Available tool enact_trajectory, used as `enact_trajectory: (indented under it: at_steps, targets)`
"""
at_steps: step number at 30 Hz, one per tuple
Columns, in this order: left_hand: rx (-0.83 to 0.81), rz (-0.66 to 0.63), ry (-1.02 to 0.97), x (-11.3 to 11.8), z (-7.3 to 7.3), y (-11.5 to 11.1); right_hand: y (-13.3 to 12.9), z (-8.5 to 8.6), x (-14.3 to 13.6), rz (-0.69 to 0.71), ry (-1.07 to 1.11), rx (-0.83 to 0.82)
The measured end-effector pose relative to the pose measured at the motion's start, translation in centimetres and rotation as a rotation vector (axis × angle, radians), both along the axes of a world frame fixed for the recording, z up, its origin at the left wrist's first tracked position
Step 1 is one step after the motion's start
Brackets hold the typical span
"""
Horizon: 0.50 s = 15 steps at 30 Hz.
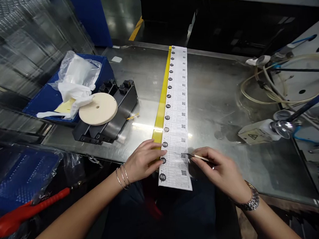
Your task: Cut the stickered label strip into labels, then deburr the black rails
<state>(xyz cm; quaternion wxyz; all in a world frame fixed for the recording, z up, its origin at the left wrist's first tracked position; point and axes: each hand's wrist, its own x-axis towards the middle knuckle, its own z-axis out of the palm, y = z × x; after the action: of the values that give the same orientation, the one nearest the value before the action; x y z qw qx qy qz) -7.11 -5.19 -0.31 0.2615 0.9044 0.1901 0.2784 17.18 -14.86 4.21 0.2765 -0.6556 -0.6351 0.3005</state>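
A long white strip of printed labels (174, 135) runs lengthwise over the metal table, its near end past the front edge. Each label carries a black round mark and a square code. A yellow band (160, 108) shows along the strip's left side. My left hand (145, 160) rests on the strip's left edge near its close end, fingers stretched out and apart. On the right side, my right hand (213, 168) pinches a thin, pale stick-like tool (201, 157) with a dark narrow tip. That tip points at the strip's right edge, beside a square code; whether it touches is unclear.
A blue bin (49, 94) with plastic bags stands left. Beside it, a cream disc (98, 108) lies on a black fixture (118, 120). At right are a white bottle with a warning label (256, 132) and coiled tubes (258, 87). A red-handled tool (21, 212) is lower left.
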Motion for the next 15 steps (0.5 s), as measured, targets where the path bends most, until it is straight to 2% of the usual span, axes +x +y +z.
enact_trajectory:
  at_steps: [3, 7, 10, 15]
  targets:
    - [-0.032, 0.008, -0.006, 0.0, 0.0, 0.0, 0.7, -0.9, -1.3, 0.021, 0.049, -0.062]
    - [0.027, 0.141, 0.160, 0.6, 0.0, -0.1, 1.0, -1.6, -2.0, 0.038, -0.063, -0.032]
    - [0.066, 0.189, 0.281, 1.0, 0.0, -0.2, 1.3, -1.4, -2.2, 0.094, -0.208, 0.069]
    - [0.076, 0.187, 0.288, 1.0, -0.3, -0.3, 2.3, -1.2, -3.3, 0.181, -0.511, 0.298]
